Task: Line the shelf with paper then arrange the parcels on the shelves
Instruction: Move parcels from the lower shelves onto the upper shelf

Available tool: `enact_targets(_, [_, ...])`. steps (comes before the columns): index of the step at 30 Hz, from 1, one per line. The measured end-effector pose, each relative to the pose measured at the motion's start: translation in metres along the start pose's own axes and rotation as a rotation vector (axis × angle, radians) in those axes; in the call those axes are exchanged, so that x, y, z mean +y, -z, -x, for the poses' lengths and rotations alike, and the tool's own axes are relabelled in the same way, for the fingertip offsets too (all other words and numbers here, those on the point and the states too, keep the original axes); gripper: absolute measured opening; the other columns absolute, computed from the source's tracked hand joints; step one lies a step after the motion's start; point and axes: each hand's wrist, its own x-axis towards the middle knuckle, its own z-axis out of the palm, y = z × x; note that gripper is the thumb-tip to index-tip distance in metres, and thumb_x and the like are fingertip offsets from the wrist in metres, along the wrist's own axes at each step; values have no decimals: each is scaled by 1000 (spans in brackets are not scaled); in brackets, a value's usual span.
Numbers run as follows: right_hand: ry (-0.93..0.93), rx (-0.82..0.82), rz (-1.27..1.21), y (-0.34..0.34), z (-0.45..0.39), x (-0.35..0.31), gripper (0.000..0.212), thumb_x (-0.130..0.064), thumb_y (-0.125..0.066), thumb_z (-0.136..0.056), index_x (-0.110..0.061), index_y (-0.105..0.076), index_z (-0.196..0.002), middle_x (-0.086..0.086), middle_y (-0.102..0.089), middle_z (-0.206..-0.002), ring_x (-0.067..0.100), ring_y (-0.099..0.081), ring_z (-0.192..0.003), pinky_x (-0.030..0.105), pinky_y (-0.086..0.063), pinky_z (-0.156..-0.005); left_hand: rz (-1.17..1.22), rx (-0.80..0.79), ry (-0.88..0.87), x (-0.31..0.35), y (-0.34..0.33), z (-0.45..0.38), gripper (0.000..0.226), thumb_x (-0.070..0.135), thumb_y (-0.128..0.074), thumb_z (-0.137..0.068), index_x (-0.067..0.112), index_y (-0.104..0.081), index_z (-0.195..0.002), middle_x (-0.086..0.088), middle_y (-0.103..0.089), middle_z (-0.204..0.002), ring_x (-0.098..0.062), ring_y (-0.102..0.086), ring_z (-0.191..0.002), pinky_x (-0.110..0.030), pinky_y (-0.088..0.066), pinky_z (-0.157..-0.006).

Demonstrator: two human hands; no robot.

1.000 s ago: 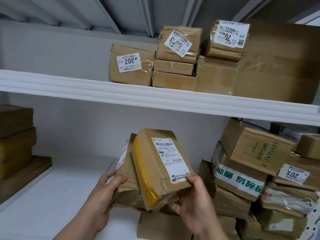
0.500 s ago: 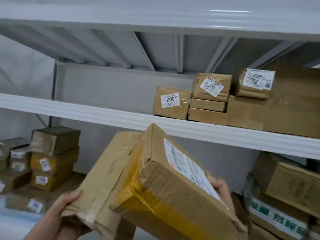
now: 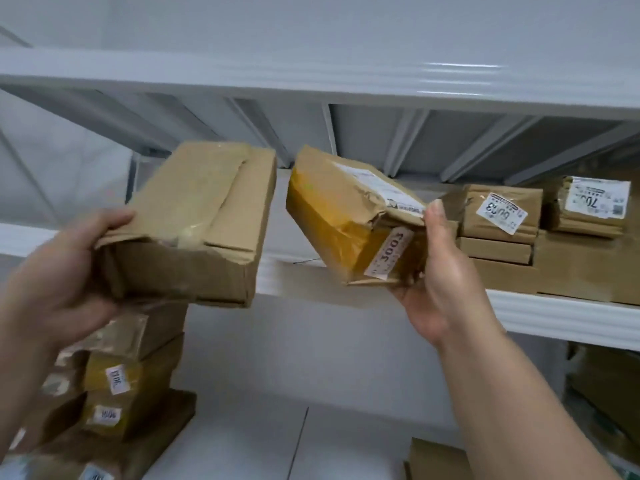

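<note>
Left parcel (image 3: 194, 223): I see plain brown cardboard, no print on the faces shown.
Right parcel (image 3: 349, 216): brown paper over glossy yellow tape, with a white label in black print and a pale tag.
Shelf (image 3: 554, 317): white, ridged front edge.
Shelf paper (image 3: 242, 441): white.
Stacked boxes (image 3: 498, 223): brown, with white stickers printed in black.
Lower stack (image 3: 128, 379): brown and yellow, with white tags.
</note>
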Motion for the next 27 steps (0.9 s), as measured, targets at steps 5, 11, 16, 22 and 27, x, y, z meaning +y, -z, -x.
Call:
enact_targets(5, [-13, 97, 349, -33, -17, 14, 54, -69, -45, -90, -27, -59, -122, -3, -74, -108, 19, -70, -99, 46, -53, -94, -189, 4, 55, 11, -40, -32, 30, 51, -56, -89, 22, -62, -92, -8, -65, -81, -25, -64, -74, -40, -57, -62])
enact_targets(11, [110, 100, 1047, -37, -14, 13, 119, -82, -59, -50, -39, -12, -151, -4, -39, -151, 28, -38, -137, 54, -37, -109, -493, -3, -63, 16, -53, -75, 73, 76, -29, -87, 11, -54, -112, -13, -59, -107, -28, -57, -92, -39, -43, -88])
enact_targets(16, [210, 190, 1441, -45, -19, 22, 113, -71, -61, -75, -34, 10, -153, 1, -37, -153, 33, -30, -140, 52, -23, -109, -688, -92, -171, 14, -50, -96, 78, 79, -27, -84, 19, -50, -129, -9, -48, -137, -32, -45, -123, -43, -34, -108])
enact_targets(22, [266, 315, 1496, -41, -43, 47, 109, -72, -60, -77, -33, 8, -153, 5, -29, -151, 30, -30, -138, 52, -23, -108, -750, -145, -215, -4, -46, -123, 79, 70, -64, -75, 31, -41, -140, -2, -52, -129, -28, -52, -114, -43, -45, -98])
enact_targets(27, [334, 379, 1497, -34, -51, 65, 91, -69, -57, -81, -37, -9, -151, 5, -28, -141, 27, -30, -133, 49, -26, -106, -801, -58, -325, -17, -52, -131, 64, 38, -65, -89, 32, -35, -145, -7, -55, -129, -28, -55, -109, -42, -45, -99])
